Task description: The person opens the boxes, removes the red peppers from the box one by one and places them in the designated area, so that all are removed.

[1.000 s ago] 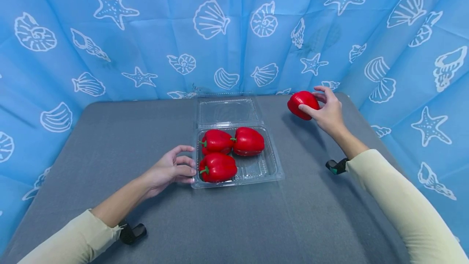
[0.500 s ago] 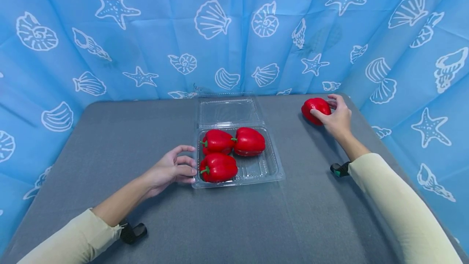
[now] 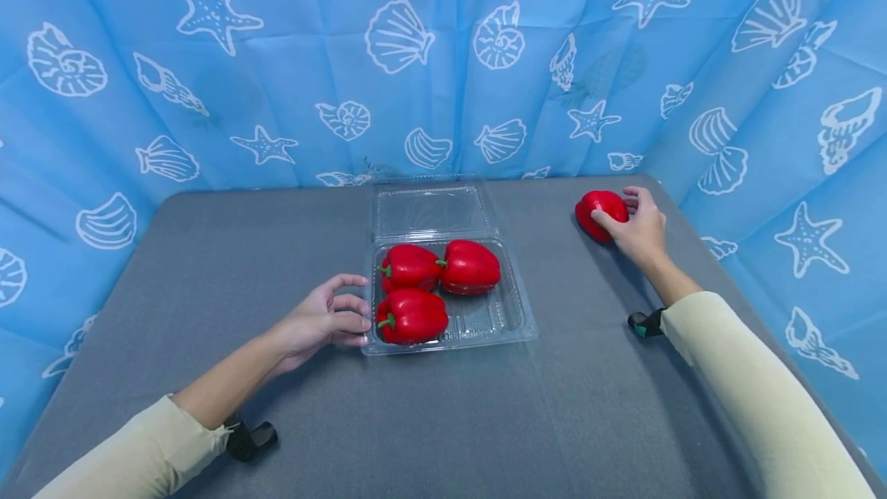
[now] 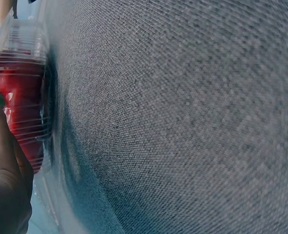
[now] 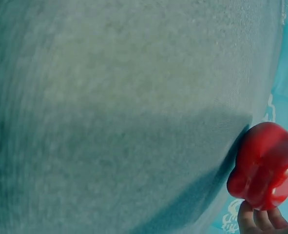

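My right hand point(image 3: 637, 231) holds a red bell pepper point(image 3: 601, 214) at the far right of the table, thumb on the near side. In the right wrist view, this bell pepper point(image 5: 266, 163) is at or just above the cloth, beside its shadow; contact is unclear. A clear plastic clamshell box point(image 3: 516, 306) lies with its lid folded back, holding three red bell peppers with green stems: one at back left point(image 3: 410, 266), one at back right point(image 3: 471, 266), one at front left point(image 3: 412, 316). My left hand point(image 3: 322, 320) rests its loosely bent fingers against the box's left rim.
The clear lid point(image 3: 433, 212) lies flat behind the box. A grey cloth covers the table point(image 3: 457, 422). Blue curtain point(image 3: 291, 60) with white shell prints hangs close behind the table and along both sides. Black straps point(image 3: 251, 441) hang at the wrists.
My right hand has carried the bell pepper to the right and down toward the cloth, moving only slightly in the last half second. The left hand and the box have stayed in place.
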The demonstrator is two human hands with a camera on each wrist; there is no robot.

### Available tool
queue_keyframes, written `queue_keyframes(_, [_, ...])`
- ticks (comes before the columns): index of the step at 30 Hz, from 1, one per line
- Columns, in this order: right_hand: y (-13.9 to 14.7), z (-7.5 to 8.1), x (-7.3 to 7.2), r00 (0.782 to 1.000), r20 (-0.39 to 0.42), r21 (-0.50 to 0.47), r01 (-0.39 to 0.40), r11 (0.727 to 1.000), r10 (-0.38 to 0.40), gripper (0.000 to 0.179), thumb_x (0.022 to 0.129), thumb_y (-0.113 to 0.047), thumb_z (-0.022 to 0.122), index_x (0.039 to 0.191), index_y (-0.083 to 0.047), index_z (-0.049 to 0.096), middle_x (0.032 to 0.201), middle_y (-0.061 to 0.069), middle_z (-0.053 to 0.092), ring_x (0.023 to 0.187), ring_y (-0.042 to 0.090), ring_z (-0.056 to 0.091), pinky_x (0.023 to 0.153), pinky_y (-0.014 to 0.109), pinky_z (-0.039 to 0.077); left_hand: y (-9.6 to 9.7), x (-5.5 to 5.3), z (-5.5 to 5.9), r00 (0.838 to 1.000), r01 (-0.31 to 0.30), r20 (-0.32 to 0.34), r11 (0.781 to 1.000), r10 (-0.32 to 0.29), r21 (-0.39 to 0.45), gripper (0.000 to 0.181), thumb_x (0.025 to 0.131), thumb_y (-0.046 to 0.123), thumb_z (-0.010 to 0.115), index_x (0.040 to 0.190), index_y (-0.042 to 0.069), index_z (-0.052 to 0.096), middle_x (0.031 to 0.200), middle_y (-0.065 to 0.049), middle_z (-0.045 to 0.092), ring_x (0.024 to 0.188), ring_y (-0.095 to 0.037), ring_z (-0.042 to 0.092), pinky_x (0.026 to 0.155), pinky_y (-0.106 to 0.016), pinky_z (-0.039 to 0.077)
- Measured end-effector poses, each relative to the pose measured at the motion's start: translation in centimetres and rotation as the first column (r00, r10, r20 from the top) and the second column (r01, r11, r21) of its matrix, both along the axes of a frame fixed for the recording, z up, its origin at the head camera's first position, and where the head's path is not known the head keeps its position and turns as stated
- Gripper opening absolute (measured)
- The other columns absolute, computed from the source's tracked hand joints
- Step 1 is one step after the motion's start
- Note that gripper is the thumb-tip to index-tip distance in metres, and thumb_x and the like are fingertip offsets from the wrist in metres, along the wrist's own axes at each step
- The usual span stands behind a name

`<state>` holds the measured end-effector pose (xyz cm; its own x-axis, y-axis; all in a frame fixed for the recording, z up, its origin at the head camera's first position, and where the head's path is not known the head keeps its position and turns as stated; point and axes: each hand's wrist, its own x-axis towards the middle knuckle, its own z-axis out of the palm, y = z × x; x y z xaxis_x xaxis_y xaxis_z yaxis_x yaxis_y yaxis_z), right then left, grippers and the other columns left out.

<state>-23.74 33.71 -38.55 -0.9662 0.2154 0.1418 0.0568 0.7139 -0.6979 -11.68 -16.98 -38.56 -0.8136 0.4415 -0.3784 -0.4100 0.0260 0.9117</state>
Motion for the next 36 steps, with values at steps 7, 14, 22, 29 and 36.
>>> queue_keyframes(7, [0.3,-0.4,0.1,0.999,0.041,-0.016,-0.003,1.0,0.004,0.081,0.094,-0.035,0.067,0.152,-0.002,0.022,0.149,0.027,0.035,0.136,0.046,0.036,0.099,0.063,0.044,-0.2,0.1,0.0,1.0,0.001,0.001,1.0,-0.001,0.001,0.065,0.093,0.006,0.066,0.145,0.007,0.028,0.105,-0.009,0.061,0.088,-0.022,0.066,0.085,-0.037,0.058])
queue_keyframes(14, [-0.3,0.2,0.2,1.0,-0.026,0.1,0.014,0.995,-0.012,0.085,0.092,-0.033,0.067,0.155,-0.006,0.017,0.154,0.024,0.029,0.14,0.042,0.03,0.108,0.067,0.031,-0.2,0.1,0.0,1.0,-0.006,0.005,1.0,0.006,-0.004,0.066,0.092,0.008,0.067,0.145,0.007,0.029,0.106,-0.01,0.061,0.089,-0.022,0.066,0.086,-0.037,0.058])
queue_keyframes(22, [-2.7,1.8,0.8,0.99,-0.086,0.179,-0.099,0.979,0.116,0.09,0.087,-0.029,0.074,0.156,-0.01,0.019,0.155,0.02,0.029,0.139,0.043,0.03,0.104,0.069,0.034,-0.1,0.0,-0.1,1.0,-0.004,-0.001,1.0,0.004,0.0,0.066,0.092,0.008,0.067,0.145,0.007,0.028,0.106,-0.009,0.061,0.089,-0.022,0.066,0.085,-0.036,0.058])
queue_keyframes(29, [-5.2,3.0,1.6,0.967,-0.046,0.099,-0.247,0.964,0.252,0.095,0.088,-0.032,0.075,0.159,-0.017,0.014,0.159,0.016,0.027,0.141,0.041,0.03,0.095,0.066,0.045,-0.1,-0.1,-0.1,1.0,-0.006,0.002,1.0,0.006,-0.002,0.065,0.092,0.008,0.067,0.145,0.008,0.028,0.106,-0.009,0.061,0.089,-0.022,0.066,0.085,-0.036,0.058])
queue_keyframes(36, [-7.9,3.9,2.4,0.892,-0.071,0.042,-0.445,0.895,0.447,0.09,0.087,-0.025,0.077,0.157,-0.013,0.022,0.16,0.013,0.029,0.147,0.032,0.029,0.112,0.06,0.031,-0.1,-0.1,0.0,1.0,-0.004,-0.001,1.0,0.004,-0.004,0.064,0.093,0.008,0.066,0.145,0.008,0.028,0.106,-0.009,0.061,0.089,-0.022,0.066,0.085,-0.036,0.058])
